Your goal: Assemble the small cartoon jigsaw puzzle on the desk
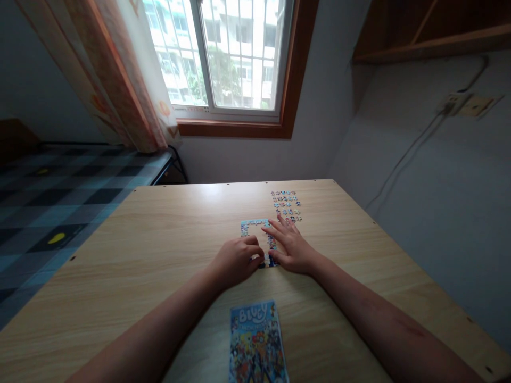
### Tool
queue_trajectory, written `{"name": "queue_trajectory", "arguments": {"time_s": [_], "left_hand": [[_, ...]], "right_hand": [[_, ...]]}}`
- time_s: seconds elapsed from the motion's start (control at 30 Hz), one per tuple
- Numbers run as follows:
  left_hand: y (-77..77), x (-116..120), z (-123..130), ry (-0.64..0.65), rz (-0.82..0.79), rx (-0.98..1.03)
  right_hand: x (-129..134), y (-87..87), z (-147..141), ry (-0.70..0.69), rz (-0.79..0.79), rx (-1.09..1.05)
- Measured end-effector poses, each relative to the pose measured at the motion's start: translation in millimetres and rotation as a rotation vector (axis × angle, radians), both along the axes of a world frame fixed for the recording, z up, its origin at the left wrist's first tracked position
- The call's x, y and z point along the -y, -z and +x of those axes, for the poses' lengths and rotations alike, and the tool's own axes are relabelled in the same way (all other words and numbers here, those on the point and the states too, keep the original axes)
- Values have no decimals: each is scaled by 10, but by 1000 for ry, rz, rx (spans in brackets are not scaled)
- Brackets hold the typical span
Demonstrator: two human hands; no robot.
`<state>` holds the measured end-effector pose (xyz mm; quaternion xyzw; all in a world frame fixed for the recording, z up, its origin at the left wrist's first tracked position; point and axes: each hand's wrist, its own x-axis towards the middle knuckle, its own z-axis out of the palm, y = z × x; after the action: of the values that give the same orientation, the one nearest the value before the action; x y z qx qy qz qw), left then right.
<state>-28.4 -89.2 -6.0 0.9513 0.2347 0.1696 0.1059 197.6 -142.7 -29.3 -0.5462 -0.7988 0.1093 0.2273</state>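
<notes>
- Your left hand (239, 260) has its thumb and forefinger curled close together at the near side of the puzzle border (272, 242); whether a piece is pinched between them, you can't tell from this view.
- Your right hand (293, 247) is open, fingers apart and palm down, lying over the border's right side, its thumb near the bottom corner. It holds nothing that shows, and it looks to be steadying the joined strip.
- The border sits towards the middle of the desk (179, 223), a little nearer the right edge than the left, with bare wood inside it. Part of its near and left sides is hidden by your left hand.
- The step in hand seems to be close finger work on the border's near side, judging by where both thumbs are.
- A move there calls for light, flat pressure from the left fingertips, with the right hand keeping the strip from sliding (thin card shifts easily on smooth wood).
- Beyond your right fingers, loose pieces (284, 199) are laid out in rough rows towards the desk's far edge, on the side of the far right corner.
- Nearest you, between your forearms, lies the picture sheet (257, 340), its printed side up.
</notes>
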Motion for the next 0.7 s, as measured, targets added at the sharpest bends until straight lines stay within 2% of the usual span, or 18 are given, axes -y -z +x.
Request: {"name": "queue_trajectory", "arguments": {"time_s": [0.47, 0.7], "left_hand": [[20, -23, -11, 57, 0, 5], [25, -16, -36, 100, 16, 33]], "right_hand": [[5, 5, 0, -17, 10, 16], [-38, 37, 43, 52, 30, -127]]}}
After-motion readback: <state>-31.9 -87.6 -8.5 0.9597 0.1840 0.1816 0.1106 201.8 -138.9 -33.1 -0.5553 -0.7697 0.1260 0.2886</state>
